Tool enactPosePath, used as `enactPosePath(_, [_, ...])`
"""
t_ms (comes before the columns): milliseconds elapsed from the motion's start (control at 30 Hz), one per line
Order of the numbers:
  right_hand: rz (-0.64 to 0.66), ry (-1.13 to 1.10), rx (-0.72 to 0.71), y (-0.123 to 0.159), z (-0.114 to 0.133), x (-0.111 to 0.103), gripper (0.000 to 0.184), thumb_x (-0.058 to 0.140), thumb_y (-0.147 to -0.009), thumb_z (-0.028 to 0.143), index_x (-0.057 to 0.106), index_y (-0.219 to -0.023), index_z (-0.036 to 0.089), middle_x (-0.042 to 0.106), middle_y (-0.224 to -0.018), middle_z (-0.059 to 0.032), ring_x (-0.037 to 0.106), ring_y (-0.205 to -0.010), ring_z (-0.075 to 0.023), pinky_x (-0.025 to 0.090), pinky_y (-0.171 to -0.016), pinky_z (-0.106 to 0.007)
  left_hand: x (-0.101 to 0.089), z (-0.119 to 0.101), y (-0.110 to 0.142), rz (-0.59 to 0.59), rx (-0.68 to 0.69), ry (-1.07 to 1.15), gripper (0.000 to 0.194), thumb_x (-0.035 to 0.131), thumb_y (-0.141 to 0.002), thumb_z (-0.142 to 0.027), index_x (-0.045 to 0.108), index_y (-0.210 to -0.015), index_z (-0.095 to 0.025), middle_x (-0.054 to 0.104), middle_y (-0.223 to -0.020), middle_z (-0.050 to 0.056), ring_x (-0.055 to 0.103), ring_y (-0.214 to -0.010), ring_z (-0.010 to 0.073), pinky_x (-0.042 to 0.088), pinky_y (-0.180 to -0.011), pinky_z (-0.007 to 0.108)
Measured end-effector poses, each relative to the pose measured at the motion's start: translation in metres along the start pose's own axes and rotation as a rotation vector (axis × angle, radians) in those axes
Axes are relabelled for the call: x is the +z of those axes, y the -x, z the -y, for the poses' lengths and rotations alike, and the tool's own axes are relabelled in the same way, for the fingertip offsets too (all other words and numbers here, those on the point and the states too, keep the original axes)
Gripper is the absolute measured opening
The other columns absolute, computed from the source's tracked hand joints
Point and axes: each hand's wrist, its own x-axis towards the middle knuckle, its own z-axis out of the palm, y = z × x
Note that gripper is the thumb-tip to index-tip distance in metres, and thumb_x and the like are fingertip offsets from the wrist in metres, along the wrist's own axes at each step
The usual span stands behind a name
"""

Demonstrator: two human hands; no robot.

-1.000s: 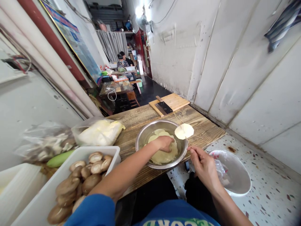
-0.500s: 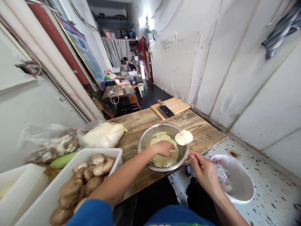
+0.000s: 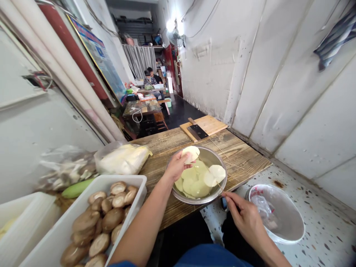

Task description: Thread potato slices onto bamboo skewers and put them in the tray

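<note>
Over the far left part of a steel bowl (image 3: 178,196), my left hand (image 3: 177,165) is closed on a pale potato slice (image 3: 190,153). Many more slices (image 3: 196,181) lie in water inside the bowl. My right hand (image 3: 240,209) pinches a thin wooden skewer (image 3: 219,187) at the bowl's near right rim. Threaded on that skewer are pale slices (image 3: 215,175), held above the bowl's right side; their exact number I cannot tell. Several loose skewers (image 3: 233,163) lie on the wooden table (image 3: 155,144) right of the bowl.
A cleaver (image 3: 198,131) rests on a cutting board (image 3: 214,124) at the back. Left stand a white bin of mushrooms (image 3: 141,185), a bagged pale food (image 3: 122,159) and a green vegetable (image 3: 76,188). A white bucket (image 3: 289,222) is on the floor at right. People (image 3: 151,76) sit far back.
My left hand has come up out of the bowl's water with a potato slice. The skewer with its slices has tipped lower and slightly left, over the bowl.
</note>
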Motion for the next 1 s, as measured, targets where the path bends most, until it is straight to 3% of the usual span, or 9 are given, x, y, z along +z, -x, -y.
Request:
enactPosePath(167, [0.019, 0.019, -0.026, 0.0058, -0.0008, -0.0046, 0.03, 0.043, -0.093, 0.033, 0.068, -0.101, 0.019, 0.075, -0.095, -0.0052, 0.072, -0.079, -0.0193, 0.056, -0.07, -0.025, 0.0059, -0.0073, 0.0081, 0.048, 0.049, 0.006, 0.044, 0.07, -0.07, -0.039, 0.06, -0.104, -0.013, 0.068, -0.094, 0.011, 0.064, -0.072, 0.0171, 0.048, -0.059, 0.025])
enactPosePath(467, [0.061, 0.057, -0.071, 0.0089, 0.0053, -0.0074, 0.03, 0.042, -0.093, 0.031, 0.069, -0.101, 0.02, 0.075, -0.095, -0.0054, 0.072, -0.078, -0.0195, 0.056, -0.065, -0.024, -0.0001, 0.0009, -0.0008, -0.19, 0.208, -0.204, 0.037, 0.07, -0.066, -0.043, 0.067, -0.089, -0.014, 0.066, -0.077, 0.004, 0.058, -0.066, 0.014, 0.047, -0.059, 0.025])
enactPosePath(600, [0.079, 0.067, -0.06, 0.0079, 0.0065, -0.0063, 0.032, 0.04, -0.094, 0.032, 0.069, -0.1, 0.02, 0.075, -0.092, -0.0049, 0.072, -0.074, -0.0194, 0.055, -0.06, -0.024, -0.0003, 0.0023, -0.0001, -0.216, 0.262, -0.268, 0.033, 0.069, -0.068, -0.042, 0.068, -0.083, -0.013, 0.065, -0.07, 0.002, 0.056, -0.063, 0.0132, 0.044, -0.06, 0.024])
enactPosePath(867, [0.088, 0.079, -0.055, 0.0064, 0.006, -0.0045, 0.034, 0.039, -0.094, 0.032, 0.069, -0.102, 0.019, 0.076, -0.089, -0.0054, 0.072, -0.072, -0.0194, 0.054, -0.059, -0.024, 0.0045, -0.0012, 0.0012, -0.237, 0.305, -0.252, 0.031, 0.065, -0.071, -0.042, 0.062, -0.086, -0.015, 0.065, -0.074, 0.003, 0.058, -0.065, 0.014, 0.044, -0.059, 0.023])
enactPosePath(1000, [0.087, 0.078, -0.065, 0.0075, 0.0076, -0.0054, 0.033, 0.038, -0.094, 0.031, 0.069, -0.101, 0.02, 0.076, -0.089, -0.0053, 0.072, -0.072, -0.0195, 0.054, -0.061, -0.024, 0.0018, -0.0002, -0.0002, -0.233, 0.367, -0.362, 0.028, 0.062, -0.075, -0.042, 0.064, -0.085, -0.016, 0.065, -0.074, 0.003, 0.057, -0.066, 0.0141, 0.043, -0.06, 0.023])
